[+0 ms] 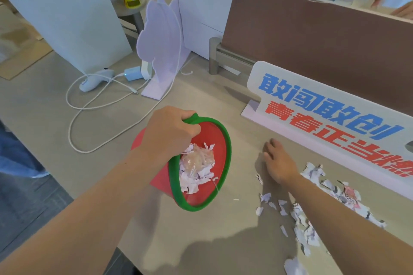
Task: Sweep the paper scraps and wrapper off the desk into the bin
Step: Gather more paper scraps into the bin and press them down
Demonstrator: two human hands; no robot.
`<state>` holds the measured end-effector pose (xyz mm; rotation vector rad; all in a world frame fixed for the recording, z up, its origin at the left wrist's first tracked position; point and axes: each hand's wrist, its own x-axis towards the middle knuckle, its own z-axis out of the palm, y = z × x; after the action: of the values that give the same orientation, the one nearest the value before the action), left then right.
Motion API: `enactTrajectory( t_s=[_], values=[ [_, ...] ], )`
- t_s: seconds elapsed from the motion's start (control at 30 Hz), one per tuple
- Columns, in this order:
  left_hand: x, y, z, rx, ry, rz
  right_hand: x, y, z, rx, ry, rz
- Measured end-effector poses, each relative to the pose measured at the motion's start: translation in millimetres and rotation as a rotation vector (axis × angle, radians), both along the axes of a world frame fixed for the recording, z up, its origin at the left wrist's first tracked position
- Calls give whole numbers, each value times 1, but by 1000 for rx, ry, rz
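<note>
The left hand (pixel 169 131) grips the rim of the red bin (pixel 201 163), hiding part of it. A wrapper (pixel 196 161) lies inside. The right hand (pixel 279 161) lies flat, fingers open, beside paper scraps (pixel 312 214) at lower right; some are cut off.

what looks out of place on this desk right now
Torn paper scraps lie scattered across the desk under and around the right hand, which rests flat. The left hand tilts the red bin by its green rim; it already holds scraps and a clear wrapper.
</note>
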<state>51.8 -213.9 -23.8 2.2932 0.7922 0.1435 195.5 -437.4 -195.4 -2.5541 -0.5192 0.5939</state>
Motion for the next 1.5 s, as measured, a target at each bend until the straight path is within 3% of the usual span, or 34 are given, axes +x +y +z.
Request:
enactTrajectory(
  t_s=[0.23,0.37,0.43,0.5,0.57,0.63,0.73,0.83,0.93,1.13,1.27,1.4,1.5],
  values=[
    [1,-2,0,-28,11,31,-94,-18,-13,68,-93,276],
    [-2,-3,2,-11,32,-11,-126,-40,-6,117,-101,263],
    [-4,-5,3,3,43,-60,-136,-50,2,182,-213,50],
    [-5,-5,3,14,41,-95,-145,-65,6,193,-338,-298],
    [-6,-5,2,29,35,-121,-167,-77,8,179,-341,-542],
    [-6,-6,1,29,32,-156,-195,-81,0,107,-281,-628],
    [-6,-7,3,24,35,-219,-217,-73,-12,-49,-198,-558],
    [-4,-6,5,46,51,-277,-203,-53,-11,-23,-148,-580],
    [-2,-2,3,53,56,-268,-182,-32,-10,17,-164,-588],
    [-5,-2,-1,49,37,-279,-153,2,-23,-101,-224,-503],
    [-8,2,1,7,28,-268,-148,19,-35,-190,-431,-389],
    [-10,7,1,-15,18,-251,-126,16,-39,-116,-604,-251],
    [-12,8,2,-44,8,-237,-112,8,-38,-244,-576,-54]
  ],
)
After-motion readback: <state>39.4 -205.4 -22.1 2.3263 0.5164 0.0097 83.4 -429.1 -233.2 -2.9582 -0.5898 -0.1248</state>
